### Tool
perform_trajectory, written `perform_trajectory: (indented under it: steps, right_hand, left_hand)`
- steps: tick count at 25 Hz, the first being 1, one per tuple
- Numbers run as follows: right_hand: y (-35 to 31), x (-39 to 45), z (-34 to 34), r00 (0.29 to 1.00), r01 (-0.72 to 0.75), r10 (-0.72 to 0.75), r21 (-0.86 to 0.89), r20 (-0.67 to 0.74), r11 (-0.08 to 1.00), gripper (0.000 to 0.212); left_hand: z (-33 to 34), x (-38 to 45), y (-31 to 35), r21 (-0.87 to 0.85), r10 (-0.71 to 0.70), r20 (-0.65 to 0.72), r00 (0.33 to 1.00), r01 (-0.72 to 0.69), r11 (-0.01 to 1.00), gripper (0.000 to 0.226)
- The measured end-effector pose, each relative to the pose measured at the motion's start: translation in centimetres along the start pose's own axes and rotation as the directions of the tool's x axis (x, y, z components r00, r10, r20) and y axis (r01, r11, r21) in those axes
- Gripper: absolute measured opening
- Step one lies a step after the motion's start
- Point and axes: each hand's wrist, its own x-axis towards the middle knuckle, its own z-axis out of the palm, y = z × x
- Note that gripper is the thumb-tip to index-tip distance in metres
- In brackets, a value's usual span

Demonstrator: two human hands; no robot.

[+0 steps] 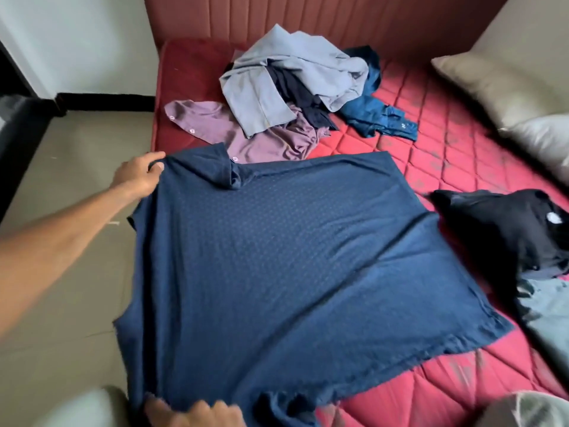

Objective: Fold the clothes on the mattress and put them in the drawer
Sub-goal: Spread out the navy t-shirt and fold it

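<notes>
The left hand (140, 177) pinches the far left corner of a navy shirt (277, 266) spread over the red mattress (431, 143). The right hand (197, 412) grips its near edge. Loose clothes (292, 87) lie farther back.

bare red mattress (437, 143) strip between clothes heap (295, 87), pillows (505, 87) and black garment (505, 229)

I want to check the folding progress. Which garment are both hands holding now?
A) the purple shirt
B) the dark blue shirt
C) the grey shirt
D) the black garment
B: the left hand and the right hand both grip the edge of the dark blue shirt spread over the mattress.
</notes>
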Motion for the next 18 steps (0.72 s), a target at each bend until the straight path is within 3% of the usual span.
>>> perform_trajectory:
  steps: [1, 3, 4, 6, 8, 11, 12, 14, 16, 18]
  right_hand:
    - [0.4, -1.2, -2.4, 0.984, 0.028, -0.041, 0.073, 0.174, 0.997, 0.035]
    - [2.3, -1.2, -6.5, 0.996, 0.081, -0.084, 0.258, 0.001, 0.963, 0.044]
    - [5.5, -1.1, -8.6, 0.994, 0.071, -0.048, 0.260, -0.094, 0.963, 0.051]
    - [14.6, -1.7, -11.9, 0.925, -0.171, 0.221, 0.180, -0.308, 0.969, 0.060]
    - [23.8, -3.0, -12.7, 0.833, -0.364, 0.349, 0.049, -0.429, 0.930, 0.057]
    - [34.9, -5.7, -12.6, 0.812, -0.546, 0.492, -0.111, -0.313, 0.830, 0.045]
    - [36.9, -6.6, -12.9, 0.802, -0.573, 0.533, -0.094, -0.268, 0.814, 0.040]
    - [38.1, -7.7, -14.0, 0.820, -0.564, 0.531, -0.138, -0.214, 0.814, 0.034]
    - [36.9, -6.0, -17.1, 0.820, -0.571, 0.541, -0.321, -0.188, 0.755, 0.028]
    - [35.7, -1.2, -21.3, 0.827, -0.563, 0.511, -0.374, -0.235, 0.737, 0.020]
  left_hand:
    - [0.0, -0.1, 0.5, -0.028, 0.002, 0.082, 0.997, 0.001, 1.000, 0.048]
    - [0.0, -0.6, 1.3, -0.117, -0.043, 0.094, 0.995, 0.054, 0.992, 0.061]
    - [0.4, -1.1, 1.6, -0.175, -0.096, 0.039, 0.995, 0.102, 0.979, 0.065]
    - [0.7, -2.2, 1.4, -0.269, -0.200, -0.074, 0.977, 0.173, 0.947, 0.075]
    - [0.6, -2.7, 0.8, -0.237, -0.148, -0.086, 0.985, 0.124, 0.964, 0.082]
    - [-1.0, -0.9, 0.0, 0.021, 0.100, -0.080, 0.992, -0.099, 0.995, 0.080]
    - [-1.3, -0.3, -0.1, 0.101, 0.115, -0.105, 0.988, -0.104, 0.989, 0.079]
    - [-1.4, 0.2, 0.2, 0.093, 0.017, -0.082, 0.996, -0.009, 0.996, 0.072]
    - [-0.7, 0.4, 0.6, -0.040, -0.184, 0.020, 0.983, 0.184, 0.982, 0.053]
    - [0.4, 1.4, 0.8, -0.154, -0.287, 0.076, 0.955, 0.295, 0.943, 0.041]
